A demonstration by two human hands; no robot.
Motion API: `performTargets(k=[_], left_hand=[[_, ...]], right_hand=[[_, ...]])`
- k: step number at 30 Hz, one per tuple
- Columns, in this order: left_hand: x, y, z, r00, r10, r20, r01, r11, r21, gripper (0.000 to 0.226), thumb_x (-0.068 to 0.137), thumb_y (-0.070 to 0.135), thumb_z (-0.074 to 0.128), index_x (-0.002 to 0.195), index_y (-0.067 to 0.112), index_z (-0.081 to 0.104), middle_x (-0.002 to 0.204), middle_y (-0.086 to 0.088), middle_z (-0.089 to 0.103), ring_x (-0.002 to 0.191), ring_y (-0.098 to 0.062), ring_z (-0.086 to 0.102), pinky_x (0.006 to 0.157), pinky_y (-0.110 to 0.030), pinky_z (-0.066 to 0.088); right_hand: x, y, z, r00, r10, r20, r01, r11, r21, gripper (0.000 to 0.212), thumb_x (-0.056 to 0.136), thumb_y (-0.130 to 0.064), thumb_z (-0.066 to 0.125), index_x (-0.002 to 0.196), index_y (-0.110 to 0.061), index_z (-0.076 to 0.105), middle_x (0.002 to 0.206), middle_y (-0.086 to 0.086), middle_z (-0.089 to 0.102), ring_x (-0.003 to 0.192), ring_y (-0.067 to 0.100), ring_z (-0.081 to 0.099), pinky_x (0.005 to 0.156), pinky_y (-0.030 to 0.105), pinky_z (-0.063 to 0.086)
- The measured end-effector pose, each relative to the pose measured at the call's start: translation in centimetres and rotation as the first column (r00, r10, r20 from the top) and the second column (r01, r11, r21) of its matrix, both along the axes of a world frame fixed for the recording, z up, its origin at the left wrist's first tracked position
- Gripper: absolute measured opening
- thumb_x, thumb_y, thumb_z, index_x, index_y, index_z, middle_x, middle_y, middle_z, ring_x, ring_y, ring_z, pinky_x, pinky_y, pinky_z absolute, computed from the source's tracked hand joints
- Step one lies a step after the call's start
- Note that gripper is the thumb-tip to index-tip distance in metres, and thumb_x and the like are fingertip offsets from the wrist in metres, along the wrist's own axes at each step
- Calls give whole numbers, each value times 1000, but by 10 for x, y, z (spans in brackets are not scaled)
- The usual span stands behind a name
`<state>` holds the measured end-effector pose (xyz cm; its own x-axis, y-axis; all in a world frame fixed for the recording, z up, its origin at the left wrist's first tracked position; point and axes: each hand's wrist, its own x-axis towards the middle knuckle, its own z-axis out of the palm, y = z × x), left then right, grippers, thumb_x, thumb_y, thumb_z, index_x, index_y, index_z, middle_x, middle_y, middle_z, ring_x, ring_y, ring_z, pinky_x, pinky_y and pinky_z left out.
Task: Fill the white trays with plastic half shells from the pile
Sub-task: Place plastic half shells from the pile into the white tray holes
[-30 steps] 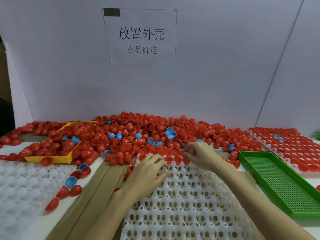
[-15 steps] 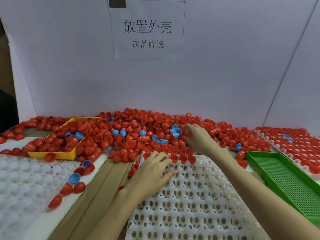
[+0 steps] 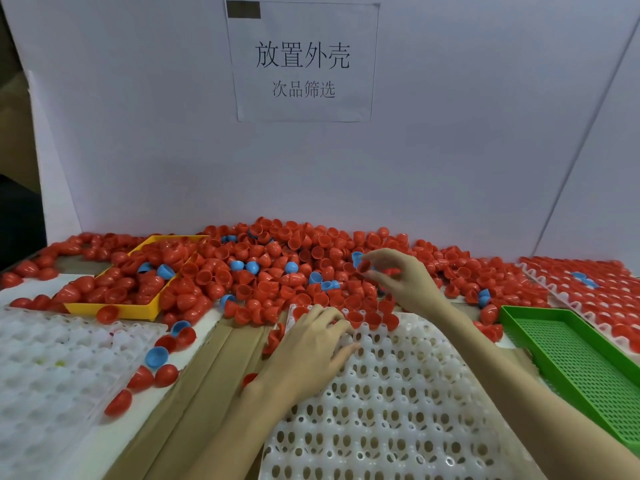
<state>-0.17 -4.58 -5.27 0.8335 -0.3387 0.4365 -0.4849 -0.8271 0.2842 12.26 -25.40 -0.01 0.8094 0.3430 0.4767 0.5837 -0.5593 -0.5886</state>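
Your front white tray holds one far row only; your right hand pinches a red shell, your left hand rests open, and the pile remains large.

Paper sign on backboard: "放置外壳", below "次品筛选".

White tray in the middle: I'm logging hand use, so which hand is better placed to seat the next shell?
Probably the right hand: it pinches a red shell over the pile, just beyond the white tray. The left hand rests flat on the tray.
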Motion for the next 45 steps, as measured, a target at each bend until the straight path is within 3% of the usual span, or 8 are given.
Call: performTargets(k=[7,12,17,23,31,37,42,45], left_hand=[[-8,-7,20,993,93,74,-67,951,-301,28,103,49,53,117,29,66,106,21,64,103,1,58,96,-32,50],[-14,-23,24,988,-115,-103,25,776,-630,48,83,65,75,122,45,54,106,23,70,95,1,70,80,-21,58],[-15,-32,17,996,-76,46,88,800,-593,33,85,39,84,112,30,68,103,20,69,94,-2,70,79,-10,52],[-18,-32,23,994,-79,75,108,827,-552,33,84,27,85,113,19,72,103,14,70,92,-3,70,79,-12,54],[-19,-30,24,972,-198,-123,74,762,-643,42,90,37,81,127,39,62,104,17,74,94,-4,74,82,-21,60],[-17,-32,18,976,-178,-122,50,736,-675,23,100,28,68,123,30,62,95,13,78,91,-6,75,83,-24,59],[-14,-28,23,922,-308,-236,30,662,-749,31,105,28,61,135,30,61,104,6,80,97,-11,76,87,-33,62],[-9,-17,26,931,-250,-266,-50,634,-772,35,105,29,61,139,30,59,99,2,80,89,-14,78,81,-36,65]], right_hand=[[-64,-44,2,891,322,-321,-220,922,318,28,101,-27,70,129,-31,71,129,-9,73,118,12,70,95,20,56],[-79,-41,-5,788,436,-435,-302,889,345,29,97,-27,78,125,-24,71,124,-1,74,114,21,73,95,27,58],[-84,-39,-5,761,492,-422,-377,866,329,31,96,-25,80,124,-18,69,126,5,73,120,25,71,103,36,57],[-82,-42,-7,771,477,-422,-363,873,326,27,99,-28,76,123,-17,71,122,9,74,113,31,73,101,40,58],[-82,-42,-14,775,453,-440,-301,877,373,31,99,-36,75,121,-15,71,122,6,73,115,30,72,102,47,58],[-83,-50,-14,742,463,-485,-342,884,319,36,102,-41,70,136,-29,67,135,-1,68,120,27,71,103,40,57],[-82,-43,-17,861,342,-376,-282,937,206,33,90,-33,84,121,-35,74,123,-5,74,110,18,73,97,40,60],[-81,-41,-19,891,307,-335,-250,947,204,31,89,-29,84,117,-39,75,119,-9,74,106,17,74,94,36,61]])
